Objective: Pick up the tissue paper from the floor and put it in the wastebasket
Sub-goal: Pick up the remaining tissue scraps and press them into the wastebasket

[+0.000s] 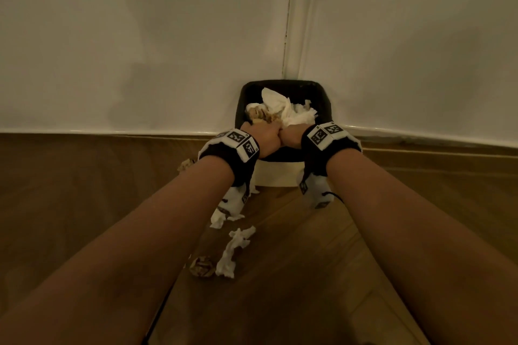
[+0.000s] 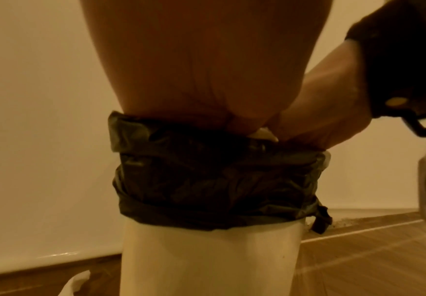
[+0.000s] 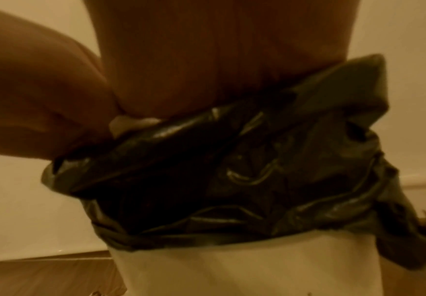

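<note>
The white wastebasket (image 1: 280, 173), lined with a black bag (image 2: 207, 180), stands in the wall corner. My left hand (image 1: 265, 137) and right hand (image 1: 291, 136) are pressed side by side over its near rim, fingers curled down inside. A wad of white and brown tissue paper (image 1: 291, 115) fills the basket just beyond them. Both wrist views show a white scrap of tissue (image 2: 262, 135) (image 3: 131, 123) squeezed between the two hands at the rim. The palms and the bag hide my fingertips.
More tissue lies on the wooden floor in front of the basket: a long white piece (image 1: 232, 252), a brown crumpled ball (image 1: 201, 266), a white piece (image 1: 224, 216) under my left wrist, and a brown ball (image 1: 186, 164) further left. White walls close in behind.
</note>
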`<state>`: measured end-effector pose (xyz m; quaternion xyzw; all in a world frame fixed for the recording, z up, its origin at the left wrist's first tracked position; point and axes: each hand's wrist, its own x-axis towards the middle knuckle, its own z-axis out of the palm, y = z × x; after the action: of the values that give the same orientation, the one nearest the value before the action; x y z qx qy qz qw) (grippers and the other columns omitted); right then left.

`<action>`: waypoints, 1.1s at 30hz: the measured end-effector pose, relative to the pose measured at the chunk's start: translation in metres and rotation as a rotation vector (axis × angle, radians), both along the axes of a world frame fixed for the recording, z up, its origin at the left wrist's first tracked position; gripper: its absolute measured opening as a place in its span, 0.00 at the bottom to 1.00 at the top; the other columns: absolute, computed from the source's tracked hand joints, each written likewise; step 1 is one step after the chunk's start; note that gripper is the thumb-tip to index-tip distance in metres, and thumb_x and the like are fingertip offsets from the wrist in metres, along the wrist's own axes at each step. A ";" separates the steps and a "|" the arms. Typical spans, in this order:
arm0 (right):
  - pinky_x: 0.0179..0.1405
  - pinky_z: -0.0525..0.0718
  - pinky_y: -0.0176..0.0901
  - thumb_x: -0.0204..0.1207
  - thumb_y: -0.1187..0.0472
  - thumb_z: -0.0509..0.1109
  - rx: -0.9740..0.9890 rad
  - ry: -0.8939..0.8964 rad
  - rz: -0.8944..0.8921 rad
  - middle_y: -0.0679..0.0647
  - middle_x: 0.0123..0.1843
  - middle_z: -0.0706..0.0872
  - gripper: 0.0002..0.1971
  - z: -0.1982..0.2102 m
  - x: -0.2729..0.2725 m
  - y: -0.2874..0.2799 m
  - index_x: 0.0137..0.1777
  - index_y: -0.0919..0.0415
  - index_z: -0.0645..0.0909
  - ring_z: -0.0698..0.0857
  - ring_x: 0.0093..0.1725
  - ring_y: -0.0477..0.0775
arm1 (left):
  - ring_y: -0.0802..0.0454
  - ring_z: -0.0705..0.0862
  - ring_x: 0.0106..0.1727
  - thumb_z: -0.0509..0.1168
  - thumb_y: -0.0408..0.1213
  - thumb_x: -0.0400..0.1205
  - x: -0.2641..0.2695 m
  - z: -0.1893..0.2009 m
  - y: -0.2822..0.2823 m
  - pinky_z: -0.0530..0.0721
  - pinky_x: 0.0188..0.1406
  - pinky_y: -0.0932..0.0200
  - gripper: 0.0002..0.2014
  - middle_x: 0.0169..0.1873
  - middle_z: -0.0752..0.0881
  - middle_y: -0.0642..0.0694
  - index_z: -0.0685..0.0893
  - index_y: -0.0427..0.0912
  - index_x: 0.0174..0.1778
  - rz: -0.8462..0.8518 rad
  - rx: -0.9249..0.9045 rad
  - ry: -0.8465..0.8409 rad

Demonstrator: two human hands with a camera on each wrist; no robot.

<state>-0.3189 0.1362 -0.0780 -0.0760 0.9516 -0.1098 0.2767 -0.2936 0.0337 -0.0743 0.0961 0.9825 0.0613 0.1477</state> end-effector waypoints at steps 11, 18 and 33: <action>0.71 0.68 0.49 0.86 0.65 0.50 -0.048 0.084 -0.039 0.67 0.72 0.76 0.18 0.017 -0.004 0.007 0.71 0.74 0.70 0.75 0.71 0.63 | 0.39 0.82 0.58 0.49 0.36 0.86 0.012 -0.007 -0.012 0.77 0.61 0.47 0.18 0.58 0.84 0.40 0.71 0.45 0.71 0.063 0.324 0.133; 0.68 0.71 0.52 0.85 0.63 0.47 -0.177 0.308 -0.244 0.67 0.71 0.76 0.20 0.044 0.021 0.018 0.69 0.71 0.73 0.76 0.69 0.64 | 0.56 0.87 0.51 0.53 0.29 0.84 0.054 -0.007 -0.029 0.82 0.56 0.62 0.16 0.47 0.90 0.49 0.82 0.47 0.58 0.241 0.863 0.343; 0.57 0.74 0.50 0.76 0.60 0.61 -0.393 0.929 -0.151 0.55 0.54 0.80 0.11 0.000 0.140 -0.030 0.54 0.55 0.81 0.75 0.57 0.58 | 0.51 0.83 0.48 0.53 0.33 0.83 0.171 -0.080 -0.119 0.85 0.49 0.52 0.14 0.47 0.85 0.49 0.81 0.50 0.57 0.602 0.624 0.329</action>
<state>-0.1790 0.1067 -0.0776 -0.0986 0.9385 -0.2609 -0.2036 -0.1224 -0.0849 -0.1540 -0.1453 0.9115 0.3782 -0.0704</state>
